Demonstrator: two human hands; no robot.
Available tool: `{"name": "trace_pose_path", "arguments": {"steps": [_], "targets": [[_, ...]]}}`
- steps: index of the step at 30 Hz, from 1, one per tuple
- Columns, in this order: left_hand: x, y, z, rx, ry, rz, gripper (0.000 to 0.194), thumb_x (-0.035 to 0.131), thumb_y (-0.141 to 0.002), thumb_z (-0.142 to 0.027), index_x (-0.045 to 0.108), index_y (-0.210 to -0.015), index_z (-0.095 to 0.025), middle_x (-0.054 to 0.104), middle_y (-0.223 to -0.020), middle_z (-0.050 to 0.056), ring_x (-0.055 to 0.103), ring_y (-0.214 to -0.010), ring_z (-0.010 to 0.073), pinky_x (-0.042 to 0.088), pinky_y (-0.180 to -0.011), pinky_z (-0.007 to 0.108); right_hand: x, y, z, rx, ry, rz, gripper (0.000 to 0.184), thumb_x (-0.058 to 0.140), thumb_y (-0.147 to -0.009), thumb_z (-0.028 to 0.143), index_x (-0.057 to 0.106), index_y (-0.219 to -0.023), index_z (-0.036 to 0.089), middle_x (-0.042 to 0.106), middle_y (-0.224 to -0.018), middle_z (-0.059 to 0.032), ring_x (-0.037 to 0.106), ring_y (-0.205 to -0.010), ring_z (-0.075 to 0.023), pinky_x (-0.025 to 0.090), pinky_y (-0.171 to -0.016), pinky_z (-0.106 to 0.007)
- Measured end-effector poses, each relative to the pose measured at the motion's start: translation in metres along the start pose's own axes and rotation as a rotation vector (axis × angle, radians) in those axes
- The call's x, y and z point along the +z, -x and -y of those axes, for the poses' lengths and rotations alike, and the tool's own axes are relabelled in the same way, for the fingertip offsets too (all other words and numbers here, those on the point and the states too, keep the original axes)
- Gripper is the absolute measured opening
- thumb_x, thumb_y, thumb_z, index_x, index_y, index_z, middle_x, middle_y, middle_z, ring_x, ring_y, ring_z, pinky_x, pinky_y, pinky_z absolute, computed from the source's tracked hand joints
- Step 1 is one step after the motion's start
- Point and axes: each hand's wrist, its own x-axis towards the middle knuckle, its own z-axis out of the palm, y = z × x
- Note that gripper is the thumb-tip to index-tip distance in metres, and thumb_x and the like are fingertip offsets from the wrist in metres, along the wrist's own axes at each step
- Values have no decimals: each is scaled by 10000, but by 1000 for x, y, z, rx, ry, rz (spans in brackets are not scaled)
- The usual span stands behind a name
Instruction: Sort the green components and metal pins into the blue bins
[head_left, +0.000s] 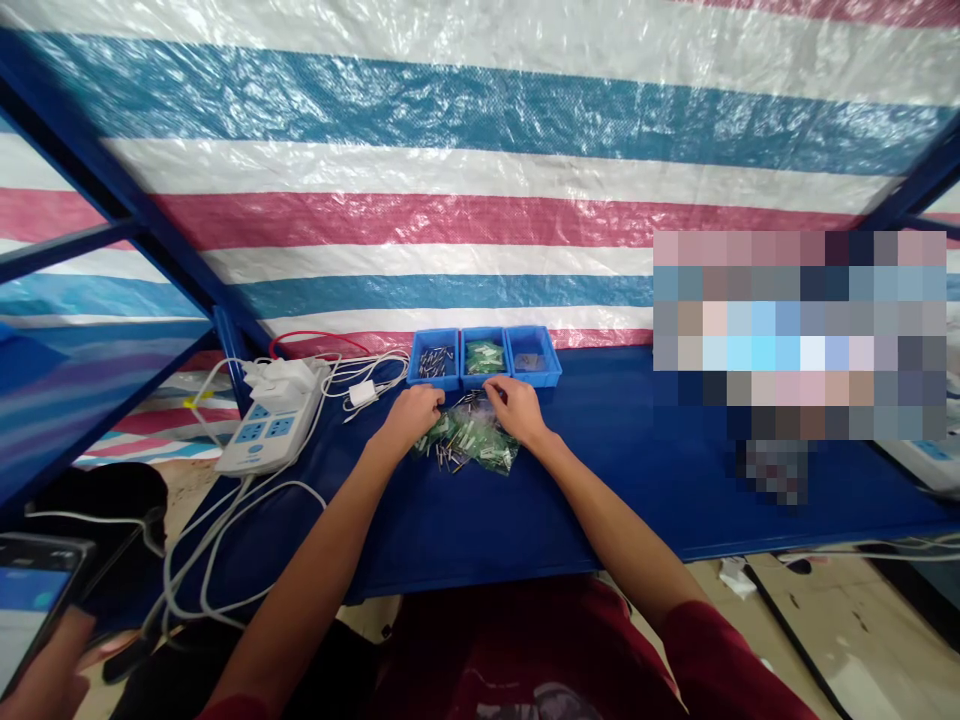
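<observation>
A mixed pile of small, thin metal pieces (pixel 450 458) and green plastic packets (pixel 491 450) lies on the blue table between my hands. My left hand (pixel 415 412) is at the pile's left edge, its fingers curled together. Across from it, at the upper right of the pile, my right hand (pixel 517 407) has thumb and fingers pinched. What either hand holds, if anything, is too small to make out. Just beyond the hands are three blue bins: the left bin (pixel 412 372) has similar metal pieces, the middle bin (pixel 484 381) green packets, and the right bin (pixel 551 378) clear packets.
A white power strip (pixel 259 440) with plugs and loose cables (pixel 217 540) occupies the left of the table (pixel 480 530). Another person's hand (pixel 56 660) holds a phone (pixel 37 590) at lower left. A blurred-out patch covers the right side. Striped sheeting (pixel 450 220) hangs behind.
</observation>
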Motion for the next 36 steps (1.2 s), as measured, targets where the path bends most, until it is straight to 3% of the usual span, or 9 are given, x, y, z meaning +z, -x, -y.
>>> {"name": "trace_pose_path", "arguments": {"steps": [9, 16, 25, 28, 32, 36], "targets": [[3, 0, 2, 49, 95, -67, 238, 530, -687, -66, 701, -818, -167, 671, -809, 64, 611, -737, 190, 426, -683, 262, 0, 0, 0, -3, -1, -17, 240, 447, -927, 254, 675, -886, 194, 708, -853, -54, 624, -713, -183, 430, -668, -272], [9, -2, 6, 36, 104, -123, 122, 579, -813, -201, 697, -830, -176, 681, -818, 82, 624, -756, 217, 432, -689, 287, 1, 0, -2, -10, -10, -17, 235, 448, -924, 253, 673, -885, 195, 712, -859, -54, 623, -703, -180, 436, -664, -274], [15, -1, 0, 67, 61, -201, 230, 527, -767, -74, 671, -910, -183, 687, -797, 64, 619, -692, 203, 423, -615, 280, 0, 0, -1, -14, 6, -20, 250, 441, -927, 268, 675, -872, 198, 705, -832, -54, 616, -686, -179, 438, -659, -275], [15, -1, 0, 174, 103, -312, 217, 497, -804, -88, 667, -885, -195, 685, -818, 55, 619, -695, 183, 459, -651, 276, 1, 0, -2, -11, 4, -26, 258, 436, -934, 278, 676, -890, 195, 702, -835, -57, 618, -700, -183, 443, -666, -279], [12, 0, -7, 319, 320, -558, 196, 473, -906, -177, 669, -920, -183, 695, -924, 55, 655, -842, 171, 499, -799, 274, 1, 0, -3, -21, -23, -36, 274, 422, -947, 291, 677, -951, 189, 702, -926, -73, 628, -770, -185, 461, -725, -289], [8, 3, -23, 321, 567, -716, 211, 493, -942, -264, 681, -880, -193, 712, -921, 46, 664, -856, 157, 516, -832, 275, -1, 0, 1, -60, -52, 2, 280, 445, -954, 337, 672, -1031, 193, 680, -928, -72, 620, -799, -179, 468, -747, -282]]}}
